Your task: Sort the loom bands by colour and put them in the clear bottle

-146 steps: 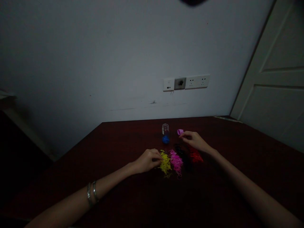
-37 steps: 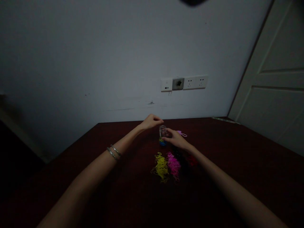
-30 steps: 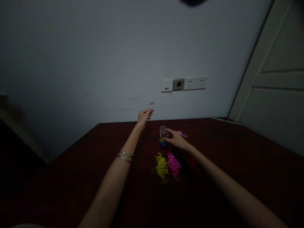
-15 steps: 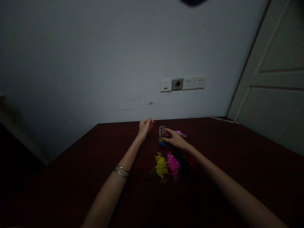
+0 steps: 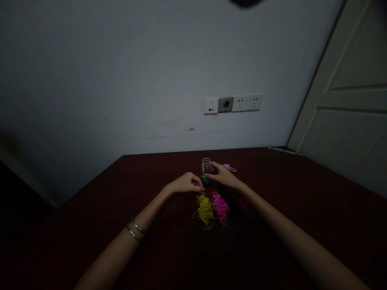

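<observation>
Dim room, pale wall w/ a socket strip (image 5: 233, 104), door (image 5: 347, 100) at right. Dark red surface (image 5: 302, 209) carries everything.

Right hand (image 5: 222, 175) is wrapped round the lower part of a small clear jar (image 5: 206, 165), holding it upright on the surface; a bit of blue and yellow shows at the jar's base, prob. bands already inside. Just behind the hand lies a pink lid (image 5: 229, 167), off the jar.

Left hand (image 5: 186, 184) hangs low just left of the jar, above the yellow band pile (image 5: 204, 208); fingertips look pinched together, but too dark and small to tell if a band is between them. Two bracelets (image 5: 135, 230) on that wrist.

Pink band pile (image 5: 220, 206) sits touching the yellow one; a red pile (image 5: 244, 202) further right, w/ something dark between, barely readable.

Step in hand, by my read: loading yellow bands into the jar, one pinch at a time. Next move calls for a fine pinch on a few yellow loops w/o dragging the pink ones, then a lift to the narrow jar mouth while the right hand steadies it.
</observation>
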### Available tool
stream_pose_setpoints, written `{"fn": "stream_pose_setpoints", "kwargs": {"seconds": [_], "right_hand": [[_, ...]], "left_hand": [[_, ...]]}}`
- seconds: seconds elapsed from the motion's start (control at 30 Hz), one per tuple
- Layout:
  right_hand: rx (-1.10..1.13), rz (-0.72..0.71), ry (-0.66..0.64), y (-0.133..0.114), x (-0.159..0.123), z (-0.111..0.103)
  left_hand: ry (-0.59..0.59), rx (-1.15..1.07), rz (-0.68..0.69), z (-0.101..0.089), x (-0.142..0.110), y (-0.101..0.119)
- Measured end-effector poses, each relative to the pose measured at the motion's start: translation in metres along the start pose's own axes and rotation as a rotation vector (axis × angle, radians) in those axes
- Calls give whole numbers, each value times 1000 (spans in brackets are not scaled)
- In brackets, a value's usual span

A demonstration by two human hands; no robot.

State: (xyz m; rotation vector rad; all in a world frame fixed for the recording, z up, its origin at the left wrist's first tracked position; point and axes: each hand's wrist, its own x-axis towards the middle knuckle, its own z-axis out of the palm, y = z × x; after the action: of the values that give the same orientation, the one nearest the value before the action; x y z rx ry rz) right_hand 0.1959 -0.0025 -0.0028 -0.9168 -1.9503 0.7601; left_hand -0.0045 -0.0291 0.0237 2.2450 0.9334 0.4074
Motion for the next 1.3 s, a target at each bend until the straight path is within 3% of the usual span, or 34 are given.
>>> {"fn": "stream_pose_setpoints", "kwargs": {"seconds": [0.07, 0.2, 0.4, 0.53, 0.9, 1.3], "right_hand": [[17, 5, -40, 0, 1, -4], [10, 47, -47, -1, 5, -21], [34, 145, -25, -24, 7, -60], [60, 153, 13, -37, 6, -75], [22, 117, 24, -37, 6, -76], [-36, 94, 11, -49, 5, -76]], "left_hand": [[-88, 63, 14, 3, -2, 3], [-155, 212, 57, 9, -4, 4], [-187, 318, 66, 15, -5, 4], [-176, 347, 87, 19, -5, 6], [-171, 270, 30, 24, -3, 4], [-178, 190, 13, 14, -4, 3]]}}
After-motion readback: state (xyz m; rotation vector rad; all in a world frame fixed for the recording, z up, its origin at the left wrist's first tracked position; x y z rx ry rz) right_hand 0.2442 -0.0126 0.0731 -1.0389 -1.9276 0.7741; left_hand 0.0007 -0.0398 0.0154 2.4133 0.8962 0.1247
